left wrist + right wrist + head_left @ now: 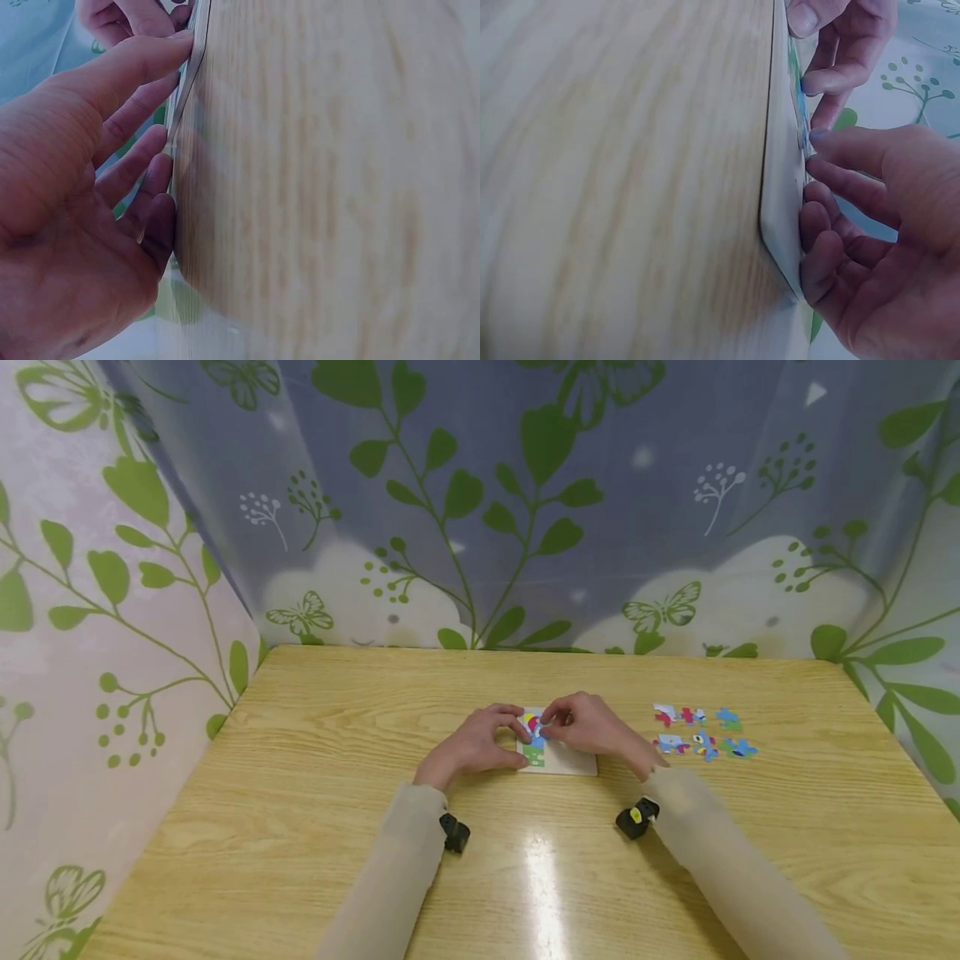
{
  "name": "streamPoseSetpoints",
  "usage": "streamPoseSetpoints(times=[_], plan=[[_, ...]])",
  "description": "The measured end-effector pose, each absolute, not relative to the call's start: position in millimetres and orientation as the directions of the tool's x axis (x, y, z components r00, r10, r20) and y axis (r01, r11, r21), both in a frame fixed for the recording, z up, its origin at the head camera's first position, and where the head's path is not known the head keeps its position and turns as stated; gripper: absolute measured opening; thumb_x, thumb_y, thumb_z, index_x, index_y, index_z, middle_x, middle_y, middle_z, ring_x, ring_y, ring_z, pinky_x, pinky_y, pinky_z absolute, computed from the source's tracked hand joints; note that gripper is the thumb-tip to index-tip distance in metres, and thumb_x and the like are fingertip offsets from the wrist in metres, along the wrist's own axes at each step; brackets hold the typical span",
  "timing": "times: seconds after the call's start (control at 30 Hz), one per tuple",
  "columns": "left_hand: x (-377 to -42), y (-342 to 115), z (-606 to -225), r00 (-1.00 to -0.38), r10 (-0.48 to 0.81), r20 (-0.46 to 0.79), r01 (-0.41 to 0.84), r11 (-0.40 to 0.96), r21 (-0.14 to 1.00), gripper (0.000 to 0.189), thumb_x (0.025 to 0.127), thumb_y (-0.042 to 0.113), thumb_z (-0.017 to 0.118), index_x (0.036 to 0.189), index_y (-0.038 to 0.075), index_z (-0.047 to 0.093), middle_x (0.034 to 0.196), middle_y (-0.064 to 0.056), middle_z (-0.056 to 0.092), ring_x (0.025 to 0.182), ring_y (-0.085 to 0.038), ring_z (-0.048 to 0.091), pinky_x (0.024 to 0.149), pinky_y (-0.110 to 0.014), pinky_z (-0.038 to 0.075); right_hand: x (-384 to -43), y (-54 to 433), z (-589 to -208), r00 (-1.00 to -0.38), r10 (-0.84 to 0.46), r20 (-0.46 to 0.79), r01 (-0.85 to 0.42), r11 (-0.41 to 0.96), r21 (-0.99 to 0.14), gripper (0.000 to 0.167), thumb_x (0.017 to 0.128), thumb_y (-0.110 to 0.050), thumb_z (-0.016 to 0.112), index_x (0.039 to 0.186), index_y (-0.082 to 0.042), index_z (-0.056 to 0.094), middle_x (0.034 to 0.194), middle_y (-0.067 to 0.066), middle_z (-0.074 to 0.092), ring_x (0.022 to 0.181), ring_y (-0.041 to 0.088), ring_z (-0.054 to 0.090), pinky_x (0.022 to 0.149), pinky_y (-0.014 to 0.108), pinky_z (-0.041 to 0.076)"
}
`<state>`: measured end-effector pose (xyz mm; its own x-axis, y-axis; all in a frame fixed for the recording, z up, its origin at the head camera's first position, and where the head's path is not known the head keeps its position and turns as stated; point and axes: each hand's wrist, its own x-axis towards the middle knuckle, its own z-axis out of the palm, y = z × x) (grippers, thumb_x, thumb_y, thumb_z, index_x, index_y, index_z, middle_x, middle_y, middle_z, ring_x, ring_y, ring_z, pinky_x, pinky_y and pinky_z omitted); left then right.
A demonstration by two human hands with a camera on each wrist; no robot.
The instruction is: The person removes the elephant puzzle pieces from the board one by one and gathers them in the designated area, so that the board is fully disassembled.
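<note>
A pale puzzle board (570, 764) lies on the table, its left part covered by joined pieces, the assembled puzzle (534, 752), in green, blue, red and yellow. My left hand (480, 739) rests at the board's left side, thumb near the front corner and a fingertip on the pieces. From the right, my right hand (588, 722) pinches a puzzle piece (542, 725) at the assembled part's right edge, thumb and index finger close together. Its other fingers curl over the board in the right wrist view. The fingers hide much of that piece.
Several loose puzzle pieces (705, 745) lie in two rows to the right of the board. The wooden table (337, 727) meets a patterned curtain (510, 527) at its back and left side. A black wrist camera (637, 818) sits under the right sleeve.
</note>
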<state>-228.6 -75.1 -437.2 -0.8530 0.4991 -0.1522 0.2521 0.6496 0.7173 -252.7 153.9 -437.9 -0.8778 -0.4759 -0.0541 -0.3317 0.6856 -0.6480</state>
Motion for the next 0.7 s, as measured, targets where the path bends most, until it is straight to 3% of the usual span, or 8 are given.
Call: streamPoseSetpoints(times=[0.7], plan=[[-228.3, -75.0, -437.9, -0.852, 0.501, -0.149, 0.250, 0.641, 0.726, 0.017, 0.088, 0.022, 0.080, 0.103, 0.017, 0.075, 0.161, -0.001, 0.044, 0.154, -0.034, 0.031, 0.125, -0.052, 0.026, -256.8, 145.3, -439.6, -0.925, -0.360, -0.122, -0.210, 0.751, -0.626, 0.017, 0.094, -0.025, 0.071, 0.098, -0.009, 0.072, 0.086, 0.003, 0.067, 0.072, 0.013, 0.055, 0.064, 0.027, 0.041]])
